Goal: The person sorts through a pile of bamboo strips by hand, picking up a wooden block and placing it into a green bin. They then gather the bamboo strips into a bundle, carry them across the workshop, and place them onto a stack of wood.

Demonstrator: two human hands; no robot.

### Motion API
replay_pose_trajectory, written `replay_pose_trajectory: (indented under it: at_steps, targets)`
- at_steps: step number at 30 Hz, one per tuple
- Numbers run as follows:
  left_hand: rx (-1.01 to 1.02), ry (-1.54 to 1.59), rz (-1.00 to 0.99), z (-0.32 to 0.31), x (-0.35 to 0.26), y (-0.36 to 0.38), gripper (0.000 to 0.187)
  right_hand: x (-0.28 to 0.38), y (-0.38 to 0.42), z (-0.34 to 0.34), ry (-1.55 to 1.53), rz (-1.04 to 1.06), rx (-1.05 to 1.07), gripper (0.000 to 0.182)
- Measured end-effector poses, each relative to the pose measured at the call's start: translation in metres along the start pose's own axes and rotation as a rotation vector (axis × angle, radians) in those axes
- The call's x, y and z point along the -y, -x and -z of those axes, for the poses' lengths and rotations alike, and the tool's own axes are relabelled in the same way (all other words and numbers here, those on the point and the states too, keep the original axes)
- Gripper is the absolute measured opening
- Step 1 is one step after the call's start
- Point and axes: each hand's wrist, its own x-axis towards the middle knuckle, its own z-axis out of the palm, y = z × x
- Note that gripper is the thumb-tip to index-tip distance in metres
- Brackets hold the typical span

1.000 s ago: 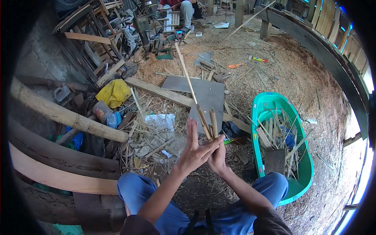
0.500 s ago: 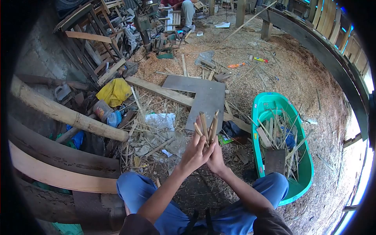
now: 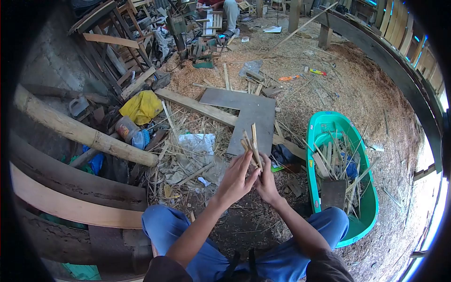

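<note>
A small bundle of thin wooden sticks (image 3: 255,146) points up and away from me, held between my two hands above my lap. My left hand (image 3: 236,177) presses on its left side, fingers fairly straight and thumb reaching toward the other hand. Around the lower ends, my right hand (image 3: 267,184) is closed. The fingers partly hide the bottoms of the sticks. Just beyond the hands lies a dark L-shaped board (image 3: 253,115) on the ground. To the right stands a green plastic tub (image 3: 312,141) with many wood strips (image 3: 331,157) and a dark block (image 3: 333,192) in it.
A thick bamboo pole (image 3: 84,129) and curved planks (image 3: 70,199) lie at left, near a yellow cloth (image 3: 141,107). A long plank (image 3: 197,108) runs under the board. Wood shavings and scraps cover the floor. Another person (image 3: 230,14) sits at the back.
The sticks have turned and drawn closer together between my hands. My left fingers have straightened somewhat, and the right hand sits a little lower. The whole view has shifted slightly.
</note>
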Motion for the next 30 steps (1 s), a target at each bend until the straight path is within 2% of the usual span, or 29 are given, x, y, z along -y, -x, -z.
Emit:
replay_pose_trajectory:
  at_steps: [2,5,7,8,9,11,12,13,15,16,19,23,25,27,30]
  targets:
    - [0.061,-0.010,0.047,0.002,0.005,0.002,0.084,-0.010,0.007,-0.001,-0.009,-0.129,0.060,0.051]
    - [0.052,-0.129,0.077,0.002,0.004,-0.001,0.083,-0.030,0.013,-0.001,0.089,-0.123,0.115,0.041]
    - [-0.461,-0.327,-0.231,-0.009,0.013,-0.004,0.083,-0.026,0.010,0.005,0.089,-0.141,0.126,0.037]
    - [-0.558,-0.273,-0.281,-0.014,0.020,-0.005,0.080,-0.023,0.006,0.008,0.083,-0.156,0.139,0.033]
    - [-0.558,-0.277,-0.279,-0.010,0.017,-0.004,0.080,-0.020,0.002,0.011,0.081,-0.157,0.142,0.033]
    - [-0.211,-0.443,-0.351,0.007,0.002,-0.004,0.076,-0.009,-0.004,0.020,0.275,-0.190,0.224,0.030]
    - [-0.211,-0.442,-0.347,0.012,-0.004,-0.004,0.076,-0.001,-0.006,0.023,0.337,-0.045,0.210,0.029]
    - [-0.040,-0.461,-0.242,0.017,-0.010,-0.005,0.074,0.005,-0.008,0.025,0.340,-0.048,0.211,0.029]
    - [0.305,-0.488,-0.031,0.025,-0.020,-0.008,0.070,0.012,-0.010,0.028,0.514,0.174,0.170,0.034]
    - [0.260,-0.497,-0.027,0.031,-0.025,-0.011,0.066,0.014,-0.012,0.028,0.613,0.172,0.184,0.041]
    - [0.281,-0.629,0.069,0.027,-0.007,0.001,0.061,0.034,-0.010,0.034,0.743,0.202,0.272,0.043]
    - [0.355,-0.543,0.207,0.023,0.013,0.024,0.054,0.046,-0.006,0.039,0.841,0.288,0.262,0.039]
    - [0.313,-0.551,0.187,0.021,0.027,0.038,0.051,0.036,-0.003,0.049,0.905,0.264,0.230,0.036]
    - [0.316,-0.636,0.245,0.029,0.037,0.046,0.050,0.018,0.000,0.059,1.078,0.101,0.302,0.033]
    - [0.377,-0.621,0.234,0.036,0.040,0.058,0.046,0.006,0.007,0.049,1.044,0.086,0.377,0.027]
